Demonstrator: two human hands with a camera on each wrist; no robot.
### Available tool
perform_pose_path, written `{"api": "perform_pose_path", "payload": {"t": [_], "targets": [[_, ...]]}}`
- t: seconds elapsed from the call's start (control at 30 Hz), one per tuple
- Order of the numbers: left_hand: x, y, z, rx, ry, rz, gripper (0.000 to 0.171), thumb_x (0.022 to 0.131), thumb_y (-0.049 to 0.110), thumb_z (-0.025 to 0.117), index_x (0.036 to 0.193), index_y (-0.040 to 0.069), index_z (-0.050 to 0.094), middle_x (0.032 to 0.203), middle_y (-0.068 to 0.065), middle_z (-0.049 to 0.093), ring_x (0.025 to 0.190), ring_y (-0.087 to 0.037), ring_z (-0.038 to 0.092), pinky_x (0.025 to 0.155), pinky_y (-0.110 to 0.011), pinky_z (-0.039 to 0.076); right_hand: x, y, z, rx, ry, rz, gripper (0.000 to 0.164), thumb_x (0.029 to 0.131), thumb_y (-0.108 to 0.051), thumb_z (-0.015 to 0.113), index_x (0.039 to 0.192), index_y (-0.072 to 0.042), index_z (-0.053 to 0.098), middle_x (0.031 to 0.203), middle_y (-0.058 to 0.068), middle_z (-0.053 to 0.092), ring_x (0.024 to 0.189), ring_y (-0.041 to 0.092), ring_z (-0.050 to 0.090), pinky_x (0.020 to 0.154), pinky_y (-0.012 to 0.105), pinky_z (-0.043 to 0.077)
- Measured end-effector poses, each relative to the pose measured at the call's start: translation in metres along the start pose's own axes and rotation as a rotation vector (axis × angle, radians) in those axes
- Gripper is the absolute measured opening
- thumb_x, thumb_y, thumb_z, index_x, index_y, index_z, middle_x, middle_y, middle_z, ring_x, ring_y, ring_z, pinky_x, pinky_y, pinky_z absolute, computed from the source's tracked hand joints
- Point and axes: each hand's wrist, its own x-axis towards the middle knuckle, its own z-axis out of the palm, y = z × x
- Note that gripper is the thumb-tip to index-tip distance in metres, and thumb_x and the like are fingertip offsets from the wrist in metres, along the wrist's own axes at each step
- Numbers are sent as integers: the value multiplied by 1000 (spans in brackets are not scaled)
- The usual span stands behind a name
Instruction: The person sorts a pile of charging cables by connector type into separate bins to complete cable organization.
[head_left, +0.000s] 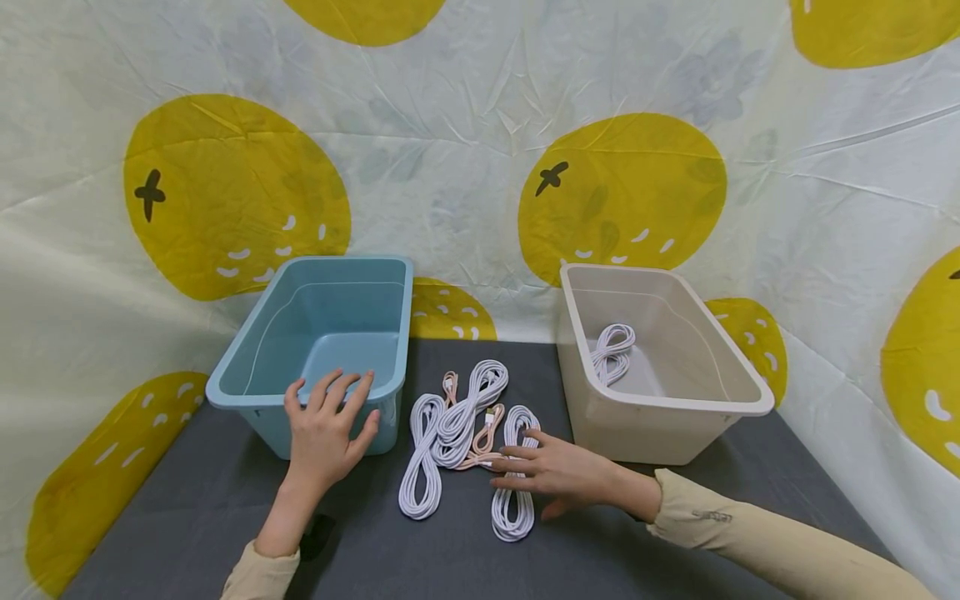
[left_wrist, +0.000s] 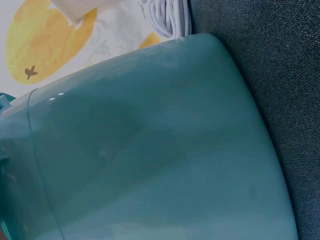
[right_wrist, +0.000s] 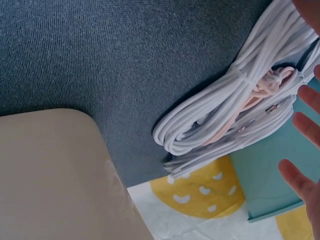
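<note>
L hand (head_left: 326, 437) at blue bin (head_left: 243, 401), R hand (head_left: 566, 471) over cable (head_left: 512, 531), both spread, empty; dk cloth (head_left: 420, 562) below, printed sheet (head_left: 442, 192) behind.

Soft, even light fills the head view, with pale sheen on the patterned cloth (head_left: 847, 125) and faint shadows on the dark tabletop (head_left: 420, 567); both wrist views look dimmer, bluish.

Cables (head_left: 465, 410) between two bins (head_left: 637, 433)

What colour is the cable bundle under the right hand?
White. The cable bundle shows best in the head view.
</note>
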Motion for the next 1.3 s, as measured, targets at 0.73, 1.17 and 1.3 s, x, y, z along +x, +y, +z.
{"api": "perform_pose_path", "payload": {"t": [0.73, 1.17, 1.3], "targets": [[0, 1, 0, -6, 4, 2, 45, 88, 41, 38, 112, 12, 63, 99, -13, 62, 100, -33, 52, 87, -61, 23, 8, -2, 20, 37, 47, -54, 73, 67, -62, 59, 130, -30, 45, 119, -6, 57, 116, 15, 50, 84, 39, 41], [0, 0, 0, 1, 6, 0, 46, 88, 41, 37, 112, 12, 63, 99, -13, 62, 99, -33, 52, 87, -61, 23, 13, -2, 24, 126, 38, -56, 72, 68, -65, 56, 130, -31, 45, 112, -8, 59, 114, 15, 48, 84, 38, 41], [0, 0, 0, 2, 6, 1, 46, 89, 42, 36, 112, 11, 63, 99, -13, 62, 99, -33, 52, 87, -61, 23, 13, -3, 23, 149, 36, -46, 69, 68, -65, 56, 128, -33, 47, 107, -10, 60, 108, 12, 48, 85, 38, 41]]}}
